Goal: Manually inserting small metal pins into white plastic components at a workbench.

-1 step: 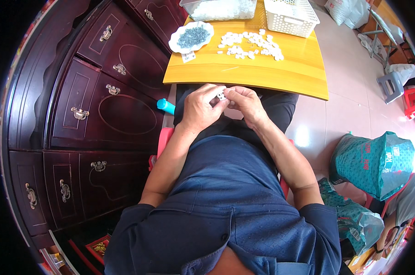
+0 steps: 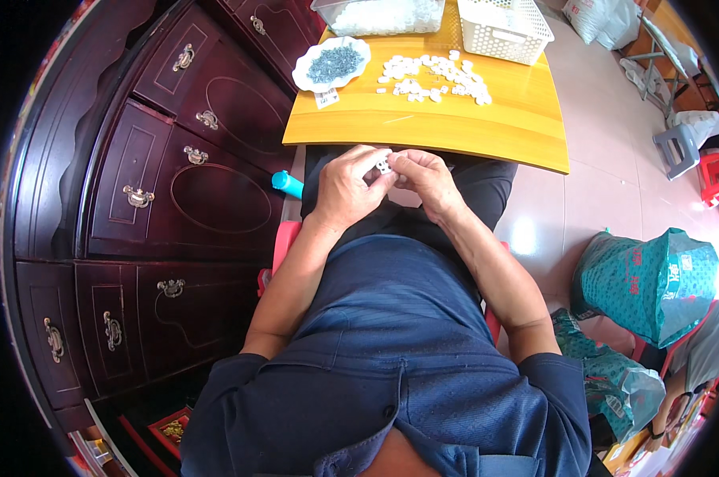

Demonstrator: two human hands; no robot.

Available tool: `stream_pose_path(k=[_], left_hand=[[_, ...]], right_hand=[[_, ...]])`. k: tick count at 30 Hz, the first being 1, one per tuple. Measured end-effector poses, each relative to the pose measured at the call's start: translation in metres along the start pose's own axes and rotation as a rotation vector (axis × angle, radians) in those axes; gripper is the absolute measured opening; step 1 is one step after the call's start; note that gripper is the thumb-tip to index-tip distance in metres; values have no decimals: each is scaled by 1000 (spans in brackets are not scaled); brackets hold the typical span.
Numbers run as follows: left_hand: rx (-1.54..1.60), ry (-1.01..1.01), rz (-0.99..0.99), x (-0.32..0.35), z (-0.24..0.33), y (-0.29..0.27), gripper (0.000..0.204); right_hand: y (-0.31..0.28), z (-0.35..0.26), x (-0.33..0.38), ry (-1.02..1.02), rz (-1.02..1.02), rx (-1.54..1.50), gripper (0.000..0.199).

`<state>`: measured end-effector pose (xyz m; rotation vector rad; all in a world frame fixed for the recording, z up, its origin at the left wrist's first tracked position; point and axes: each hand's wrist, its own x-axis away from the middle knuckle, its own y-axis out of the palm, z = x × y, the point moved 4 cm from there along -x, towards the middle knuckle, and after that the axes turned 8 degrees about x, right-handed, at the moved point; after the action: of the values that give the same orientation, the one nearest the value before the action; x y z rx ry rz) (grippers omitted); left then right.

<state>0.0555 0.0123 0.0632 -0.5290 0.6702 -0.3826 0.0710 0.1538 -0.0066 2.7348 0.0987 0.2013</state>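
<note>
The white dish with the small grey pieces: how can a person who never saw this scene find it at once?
Find the yellow table beside the dark wooden cabinet. The white dish sits at the table's left edge, next to loose white parts. It alone has a scalloped rim and holds grey pieces.

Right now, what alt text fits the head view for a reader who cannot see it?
A seated person's left hand and right hand together pinch a small white part above the lap. Ahead, a yellow table holds scattered white pieces, a dish of dark screws and a white basket.
</note>
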Motion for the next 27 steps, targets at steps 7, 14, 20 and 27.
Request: stream_pose_path(k=[7, 14, 20, 27], left_hand=[[-32, 21, 12, 1, 0, 0, 32], [-53, -13, 74, -1, 10, 1, 34], [-73, -4, 69, -1, 11, 1, 34], [-68, 16, 67, 0, 8, 1, 32]], right_hand=[[1, 4, 0, -35, 12, -3, 18], [5, 2, 2, -95, 43, -59, 17], [6, 1, 2, -126, 48, -58, 17], [6, 5, 0, -127, 72, -45, 17]])
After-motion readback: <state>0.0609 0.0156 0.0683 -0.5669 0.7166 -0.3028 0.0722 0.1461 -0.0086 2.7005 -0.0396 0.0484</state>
